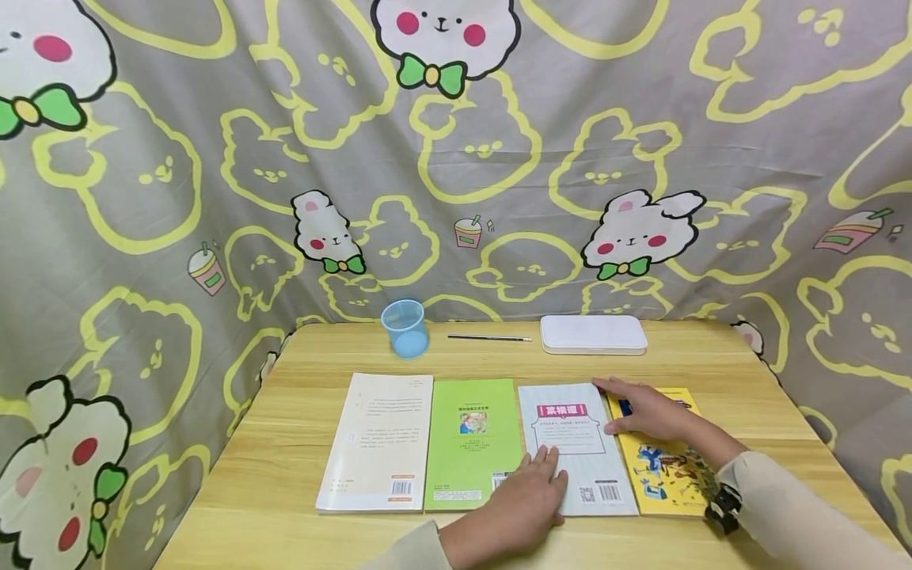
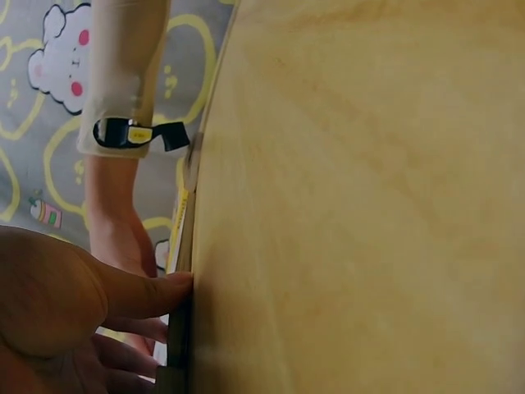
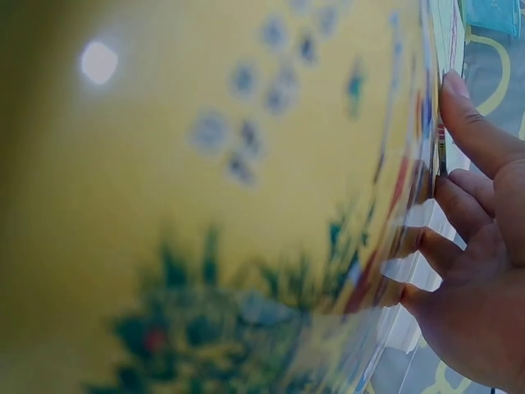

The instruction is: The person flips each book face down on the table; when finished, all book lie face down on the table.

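Observation:
In the head view, a pale blue book (image 1: 574, 475) with a pink title panel lies third from left in a row of books. My left hand (image 1: 518, 500) rests over its lower left side, fingers extended on the cover, thumb low near the bottom edge. The left wrist view shows that thumb (image 2: 164, 294) at the table's level beside the book edges. My right hand (image 1: 651, 412) lies over the top of the yellow illustrated book (image 1: 666, 475), its fingertips at the pale blue book's upper right corner and its thumb at that book's right edge.
A green book (image 1: 473, 451) and a cream book (image 1: 381, 443) lie to the left in the row. Behind stand a blue translucent cup (image 1: 406, 340), a pencil (image 1: 488, 338) and a white case (image 1: 593, 334). A patterned curtain (image 1: 456, 174) hangs around the wooden table (image 1: 285, 443).

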Available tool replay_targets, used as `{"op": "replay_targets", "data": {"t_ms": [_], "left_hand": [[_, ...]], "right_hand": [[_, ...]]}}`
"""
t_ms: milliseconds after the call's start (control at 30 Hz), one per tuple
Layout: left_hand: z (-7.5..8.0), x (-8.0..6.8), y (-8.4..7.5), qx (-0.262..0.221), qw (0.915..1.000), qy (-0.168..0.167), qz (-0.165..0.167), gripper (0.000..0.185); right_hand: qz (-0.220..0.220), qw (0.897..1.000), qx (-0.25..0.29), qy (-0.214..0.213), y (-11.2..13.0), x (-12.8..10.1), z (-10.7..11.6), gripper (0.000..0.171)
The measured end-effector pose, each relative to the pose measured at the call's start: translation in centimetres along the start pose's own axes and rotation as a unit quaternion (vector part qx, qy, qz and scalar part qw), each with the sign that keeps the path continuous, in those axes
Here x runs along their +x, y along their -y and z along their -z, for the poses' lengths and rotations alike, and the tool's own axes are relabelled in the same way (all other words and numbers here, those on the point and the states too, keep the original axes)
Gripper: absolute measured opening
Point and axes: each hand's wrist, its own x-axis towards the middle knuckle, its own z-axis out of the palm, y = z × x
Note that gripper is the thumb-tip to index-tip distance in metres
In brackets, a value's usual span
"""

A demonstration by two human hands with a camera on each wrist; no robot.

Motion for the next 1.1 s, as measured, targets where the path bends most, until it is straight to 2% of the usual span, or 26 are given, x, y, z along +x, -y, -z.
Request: {"op": "replay_targets", "data": {"t_ms": [400, 1100], "left_hand": [[-0.06, 0.15, 0.05, 0.003, 0.9997, 0.013, 0.022, 0.058], [-0.13, 0.26, 0.23, -0.026, 0.9991, 0.014, 0.030, 0.059]], "right_hand": [[-0.028, 1.000, -0.006, -0.007, 0.29, -0.06, -0.45, 0.085], [-0.001, 1.000, -0.012, -0.019, -0.01, -0.28, -0.67, 0.081]]}}
